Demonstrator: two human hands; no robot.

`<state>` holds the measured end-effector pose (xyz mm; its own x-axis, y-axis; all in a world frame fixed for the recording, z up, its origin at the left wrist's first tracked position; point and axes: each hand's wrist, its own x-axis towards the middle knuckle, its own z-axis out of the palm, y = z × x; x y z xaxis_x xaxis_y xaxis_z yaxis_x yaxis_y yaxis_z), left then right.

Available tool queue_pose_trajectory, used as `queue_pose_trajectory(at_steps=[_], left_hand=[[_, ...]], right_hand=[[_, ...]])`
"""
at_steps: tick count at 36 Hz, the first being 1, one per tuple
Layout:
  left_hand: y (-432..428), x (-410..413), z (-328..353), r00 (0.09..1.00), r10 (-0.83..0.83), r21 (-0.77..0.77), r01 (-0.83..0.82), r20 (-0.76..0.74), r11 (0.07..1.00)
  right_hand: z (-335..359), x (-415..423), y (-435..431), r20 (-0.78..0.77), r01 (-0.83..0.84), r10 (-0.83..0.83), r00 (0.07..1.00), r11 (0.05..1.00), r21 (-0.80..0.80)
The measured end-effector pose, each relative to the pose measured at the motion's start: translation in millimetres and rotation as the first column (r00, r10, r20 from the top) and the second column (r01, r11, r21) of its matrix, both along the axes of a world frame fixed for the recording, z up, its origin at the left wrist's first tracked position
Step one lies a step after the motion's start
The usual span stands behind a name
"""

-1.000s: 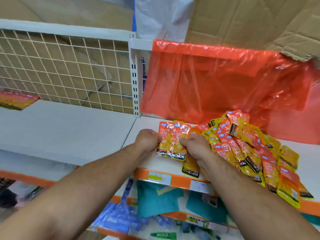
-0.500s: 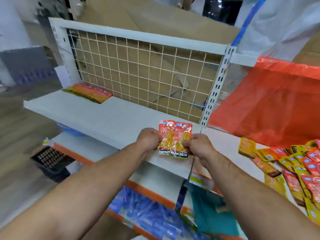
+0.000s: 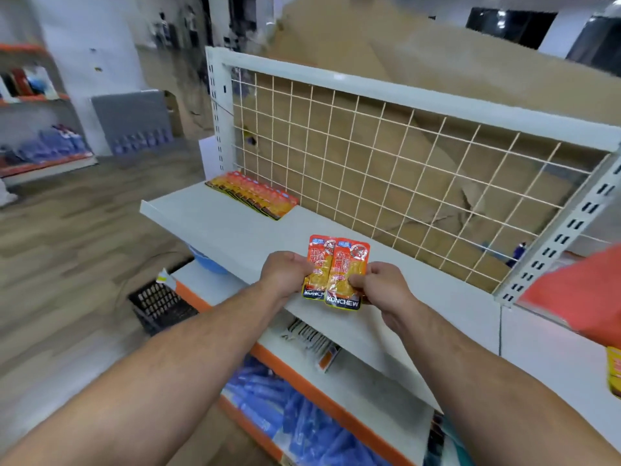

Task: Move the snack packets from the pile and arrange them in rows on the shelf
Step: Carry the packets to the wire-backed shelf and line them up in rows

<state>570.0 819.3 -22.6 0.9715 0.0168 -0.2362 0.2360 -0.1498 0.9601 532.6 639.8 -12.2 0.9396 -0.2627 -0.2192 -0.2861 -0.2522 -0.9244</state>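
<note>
Both hands hold a small stack of orange-yellow snack packets [image 3: 337,269] upright above the front of the white shelf [image 3: 235,230]. My left hand [image 3: 285,272] grips the stack's left edge, and my right hand [image 3: 379,285] pinches its lower right corner. A row of the same packets [image 3: 252,195] lies overlapped at the shelf's far left corner, against the wire grid back [image 3: 386,169]. Only an edge of the pile [image 3: 614,371] shows at the far right of the frame.
An orange plastic sheet [image 3: 578,297] hangs over the neighbouring shelf on the right. Lower shelves hold blue packs [image 3: 285,408] and a black crate [image 3: 158,306] sits on the floor at left. Cardboard stands behind the grid.
The view and both hands have swung left, away from the pile, carrying the packet stack over to the left shelf section. The placed row at the far left has come into fuller view.
</note>
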Motion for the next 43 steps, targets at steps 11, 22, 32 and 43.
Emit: queue_pose_trajectory(at_steps=[11, 22, 32, 43], left_hand=[[29, 95, 6, 0.996, 0.085, 0.093, -0.087, 0.019, 0.992], [40, 177, -9, 0.998, 0.038, 0.208, -0.046, 0.043, 0.977], [53, 272, -19, 0.986, -0.164, 0.496, 0.127, 0.031, 0.859], [63, 339, -26, 0.898, -0.437, 0.772, 0.244, 0.048, 0.587]], right_hand=[[-12, 121, 20, -0.015, -0.09, 0.091, 0.996, 0.995, 0.052], [-29, 198, 26, -0.067, -0.106, 0.107, 0.992, 0.994, 0.011], [-44, 253, 50, -0.107, 0.074, -0.071, 0.992, 0.997, 0.021], [-49, 283, 81, -0.116, 0.273, -0.265, 0.957, 0.96, 0.059]])
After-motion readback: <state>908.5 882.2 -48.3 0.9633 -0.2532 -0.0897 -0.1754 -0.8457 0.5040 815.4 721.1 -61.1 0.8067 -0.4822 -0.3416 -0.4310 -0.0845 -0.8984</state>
